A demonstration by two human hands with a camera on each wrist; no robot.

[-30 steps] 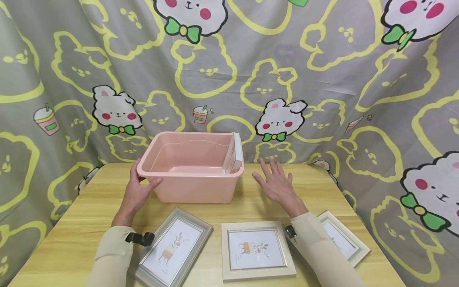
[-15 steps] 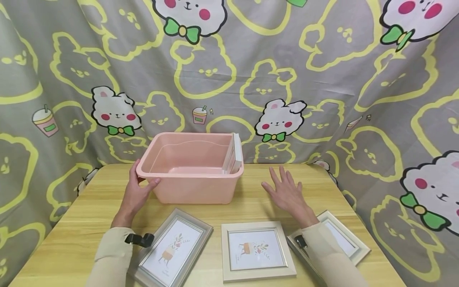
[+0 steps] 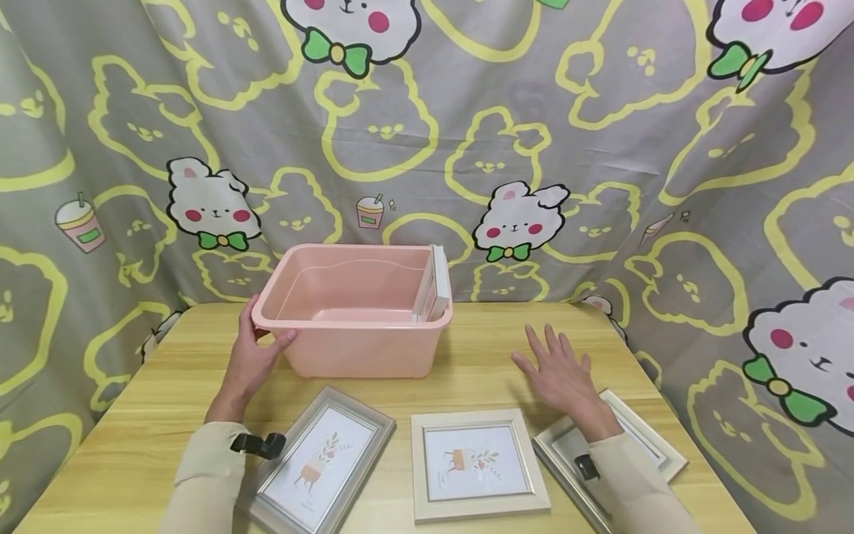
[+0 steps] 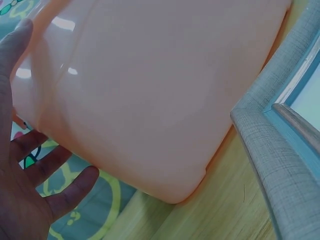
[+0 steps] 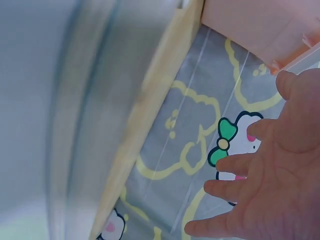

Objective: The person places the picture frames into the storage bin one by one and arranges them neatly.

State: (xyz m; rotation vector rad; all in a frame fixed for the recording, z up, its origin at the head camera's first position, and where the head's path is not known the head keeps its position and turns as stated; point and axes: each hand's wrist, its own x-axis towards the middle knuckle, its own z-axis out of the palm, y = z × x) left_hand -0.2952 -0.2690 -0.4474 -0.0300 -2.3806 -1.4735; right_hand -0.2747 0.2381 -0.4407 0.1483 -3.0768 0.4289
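A pink plastic tub (image 3: pixel 363 348) stands on the table, and my left hand (image 3: pixel 256 363) grips its left end at the rim. In the left wrist view the thumb lies along the tub's rim and the other fingers reach round its side. White-edged picture frames (image 3: pixel 438 282) stand upright against the tub's right inner wall; their number is unclear. My right hand (image 3: pixel 560 374) is spread with straight fingers right of the tub, holding nothing. Below it lies a pale picture frame (image 3: pixel 674 461), partly hidden by my right forearm.
A grey picture frame (image 3: pixel 320 463) lies tilted at front left, partly under my left sleeve. A cream picture frame (image 3: pixel 477 466) lies flat beside it in the middle. Behind the wooden table (image 3: pixel 160 393) hangs a patterned curtain (image 3: pixel 400 185).
My right hand has moved right and toward me, away from the tub and nearer the right picture frame. The left hand keeps its hold on the tub.
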